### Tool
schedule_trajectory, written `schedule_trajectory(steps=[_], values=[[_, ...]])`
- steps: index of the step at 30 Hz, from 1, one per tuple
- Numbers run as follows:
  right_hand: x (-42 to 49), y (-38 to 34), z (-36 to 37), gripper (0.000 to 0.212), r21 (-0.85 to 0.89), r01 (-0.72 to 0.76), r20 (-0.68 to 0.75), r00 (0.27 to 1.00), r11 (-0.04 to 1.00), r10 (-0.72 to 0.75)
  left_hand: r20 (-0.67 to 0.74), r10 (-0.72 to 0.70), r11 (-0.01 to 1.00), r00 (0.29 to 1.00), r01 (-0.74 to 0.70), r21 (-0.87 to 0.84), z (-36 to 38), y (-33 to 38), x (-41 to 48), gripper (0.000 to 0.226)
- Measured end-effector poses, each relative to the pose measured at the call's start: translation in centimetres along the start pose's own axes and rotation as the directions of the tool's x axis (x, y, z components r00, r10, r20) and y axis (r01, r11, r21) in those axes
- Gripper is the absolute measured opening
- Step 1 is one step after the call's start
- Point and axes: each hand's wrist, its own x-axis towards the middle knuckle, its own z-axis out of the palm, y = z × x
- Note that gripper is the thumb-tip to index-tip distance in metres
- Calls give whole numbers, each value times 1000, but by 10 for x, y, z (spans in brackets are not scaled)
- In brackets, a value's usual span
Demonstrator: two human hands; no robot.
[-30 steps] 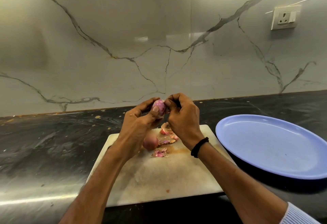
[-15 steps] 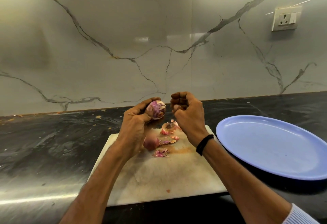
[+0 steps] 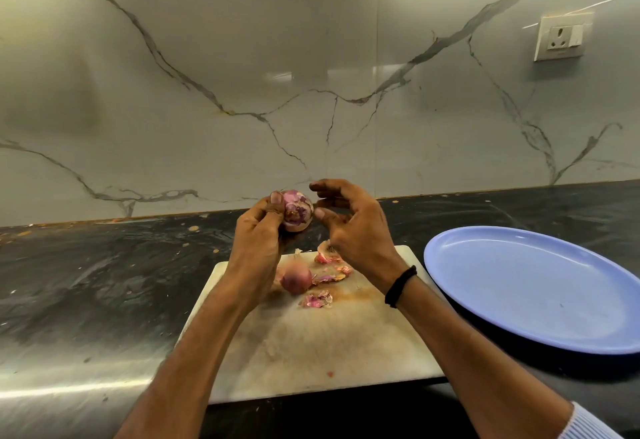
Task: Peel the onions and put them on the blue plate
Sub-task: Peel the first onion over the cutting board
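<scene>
**Small round purple-pink onion (image 3: 297,211), partly peeled, clamped in left hand (image 3: 258,230)**

Holds the onion raised off the dark glossy stone desk (image 3: 86,282), with the thumb and curled fingers of the left grip closed round its near side and patchy purple skin showing on top. Poises the right hand (image 3: 356,227) just right of that grip, fingers apart and loosely curved, gripping nothing. Thumb tip right next to the onion, contact not clear. Wears a thin black band (image 3: 400,286) on the right wrist.

Below both grips lies a stained white rectangular cutting board (image 3: 311,352). On it, just under the left grip, rests a second small pinkish onion (image 3: 295,277), whether peeled or not hard to tell. Beside that, under the right grip, lie torn pink-and-tan peel scraps (image 3: 317,299).

Farther right of the right grip, well apart from both onions, sits a wide round blue plate (image 3: 519,300) on the desk.
</scene>
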Motion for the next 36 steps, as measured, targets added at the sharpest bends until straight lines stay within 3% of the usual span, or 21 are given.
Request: schedule_trajectory(steps=[4, 12, 19, 36], values=[[-2, -4, 5, 49, 31, 16, 123, 992, 999, -20, 7, -1, 1000, 1000, 1, 31, -2, 0, 1, 36], [-3, -5, 6, 43, 12, 120, 50, 991, 993, -120, 4, 30, 999, 1000, -30, 44, -4, 1, 0, 50], [-3, 1, 7, 40, -134, 273, 43, 962, 953, -269, 32, 25, 999, 999, -27, 41, -5, 2, 0, 33], [-3, 10, 7, 34, -264, 325, 103, 946, 908, -309, 58, 87, 984, 994, -95, 151, -6, -2, 0, 29]])
